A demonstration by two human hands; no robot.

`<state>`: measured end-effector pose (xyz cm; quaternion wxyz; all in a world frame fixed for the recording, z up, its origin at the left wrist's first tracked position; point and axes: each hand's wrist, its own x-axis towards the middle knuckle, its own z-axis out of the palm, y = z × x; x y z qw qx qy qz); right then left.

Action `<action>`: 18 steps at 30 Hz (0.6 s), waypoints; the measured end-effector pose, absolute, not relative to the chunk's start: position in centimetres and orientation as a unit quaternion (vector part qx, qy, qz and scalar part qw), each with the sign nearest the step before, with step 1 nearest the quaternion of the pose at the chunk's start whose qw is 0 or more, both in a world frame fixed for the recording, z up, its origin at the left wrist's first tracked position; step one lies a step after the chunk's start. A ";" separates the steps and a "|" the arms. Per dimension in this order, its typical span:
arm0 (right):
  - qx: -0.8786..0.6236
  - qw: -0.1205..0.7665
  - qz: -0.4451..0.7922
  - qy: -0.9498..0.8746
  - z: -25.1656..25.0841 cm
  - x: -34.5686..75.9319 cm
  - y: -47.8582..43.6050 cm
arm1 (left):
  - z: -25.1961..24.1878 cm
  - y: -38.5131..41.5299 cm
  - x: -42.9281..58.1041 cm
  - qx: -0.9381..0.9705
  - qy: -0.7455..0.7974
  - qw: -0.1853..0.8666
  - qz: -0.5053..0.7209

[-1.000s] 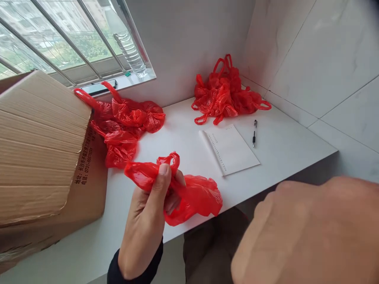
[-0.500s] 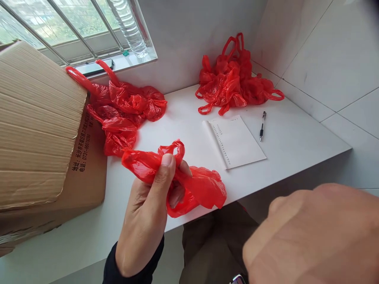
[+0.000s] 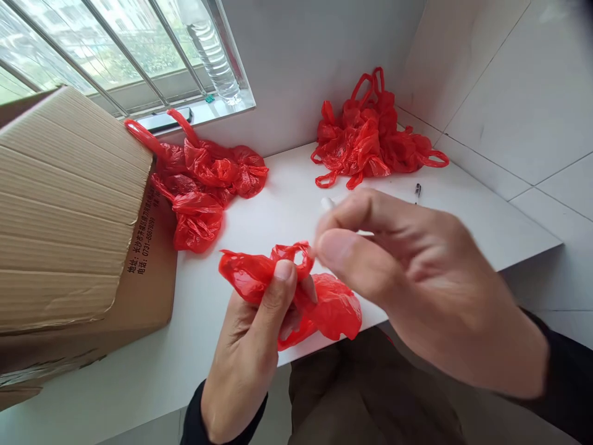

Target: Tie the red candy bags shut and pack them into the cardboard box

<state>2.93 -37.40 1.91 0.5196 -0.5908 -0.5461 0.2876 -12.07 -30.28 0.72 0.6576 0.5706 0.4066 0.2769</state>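
My left hand is closed round a crumpled red plastic bag, held above the near edge of the white table; its thumb presses on the bag's twisted handle. My right hand hovers just right of it, thumb and forefinger close together beside the bag's handle loop; whether they touch the loop is unclear. It hides most of a white notepad.
A large cardboard box stands at the left. One heap of red bags lies beside it, another heap in the far corner. A pen lies near the pad. A plastic bottle and a phone sit on the sill.
My right hand has come up from the lower right to the bag's handle loop, covering the notepad. The left hand keeps hold of the bag.
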 end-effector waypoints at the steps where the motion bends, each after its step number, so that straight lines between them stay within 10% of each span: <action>1: -0.581 0.528 0.292 -0.546 2.1 3.5 -36.5 | 0.6 -30.4 -12.1 0.562 0.402 0.667 0.279; 18: -0.495 0.461 0.399 -0.619 -0.8 4.2 -34.8 | 0.6 -28.9 -14.4 0.610 0.358 0.667 0.233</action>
